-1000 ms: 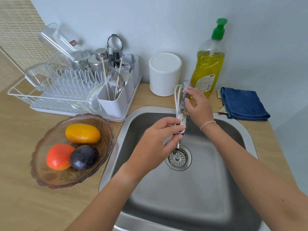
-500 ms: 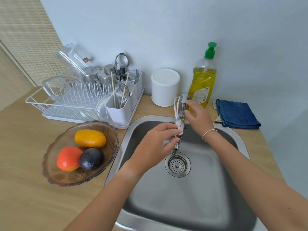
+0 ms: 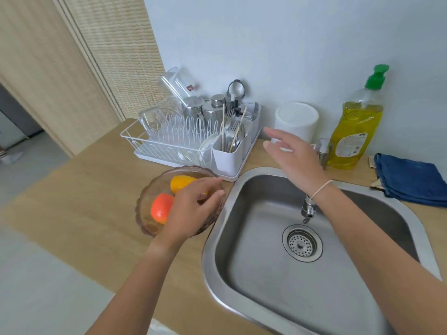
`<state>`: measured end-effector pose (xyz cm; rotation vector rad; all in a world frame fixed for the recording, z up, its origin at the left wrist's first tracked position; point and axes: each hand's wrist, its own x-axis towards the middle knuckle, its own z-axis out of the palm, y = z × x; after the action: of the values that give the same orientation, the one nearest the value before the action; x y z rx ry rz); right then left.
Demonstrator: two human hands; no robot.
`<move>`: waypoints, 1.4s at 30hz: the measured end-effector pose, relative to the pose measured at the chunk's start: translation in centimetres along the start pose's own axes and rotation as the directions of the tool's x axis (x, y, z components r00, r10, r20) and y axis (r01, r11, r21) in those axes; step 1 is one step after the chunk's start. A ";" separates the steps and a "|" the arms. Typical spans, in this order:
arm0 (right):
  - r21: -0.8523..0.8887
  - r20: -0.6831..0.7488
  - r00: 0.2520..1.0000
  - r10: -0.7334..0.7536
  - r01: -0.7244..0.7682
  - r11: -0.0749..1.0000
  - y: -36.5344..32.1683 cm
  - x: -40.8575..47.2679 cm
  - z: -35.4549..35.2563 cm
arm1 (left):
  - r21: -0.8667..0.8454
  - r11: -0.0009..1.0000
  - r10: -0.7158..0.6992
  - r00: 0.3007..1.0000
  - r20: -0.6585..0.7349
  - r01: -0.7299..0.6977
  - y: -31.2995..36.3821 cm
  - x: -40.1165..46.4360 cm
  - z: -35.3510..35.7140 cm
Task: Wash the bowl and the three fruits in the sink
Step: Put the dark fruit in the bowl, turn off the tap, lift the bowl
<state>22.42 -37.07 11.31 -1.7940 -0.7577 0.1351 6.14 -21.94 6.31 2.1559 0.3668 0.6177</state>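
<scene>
Brown glass bowl (image 3: 147, 209) sits on the wooden bench (image 3: 79, 204), just left of the steel sink (image 3: 261, 269). Inside it lie a yellow fruit (image 3: 180, 183) and an orange fruit (image 3: 160, 207); a third is hidden. Over the bowl hovers the left hand (image 3: 191, 211), fingers loosely curled, holding nothing. Right hand (image 3: 294, 158) hangs spread above the sink's back rim, near the tap (image 3: 308, 210).
</scene>
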 end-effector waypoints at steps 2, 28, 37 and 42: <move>0.030 0.046 0.999 -0.002 0.001 1.000 -1.0 -0.6 2.0 | 0.003 0.999 -0.051 0.996 -0.077 0.052 -1.7 -0.5 -2.1; 0.166 -0.345 0.831 0.435 -0.403 0.900 5.0 -6.1 22.0 | -0.217 0.909 -0.305 0.922 0.239 0.357 -22.2 2.2 -14.9; 0.182 -0.381 0.816 0.434 -0.394 0.901 5.0 -7.2 23.0 | -0.442 0.750 -0.362 0.864 0.349 0.493 -22.0 1.9 -14.2; 0.193 -0.392 0.811 0.433 -0.388 0.901 4.6 -7.4 23.5 | -0.425 0.761 -0.368 0.866 0.339 0.490 -22.4 2.1 -14.4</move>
<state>8.07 -22.76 -3.40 -1.7783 -0.0359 0.0597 -0.99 1.88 -3.36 1.5394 0.4950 0.1528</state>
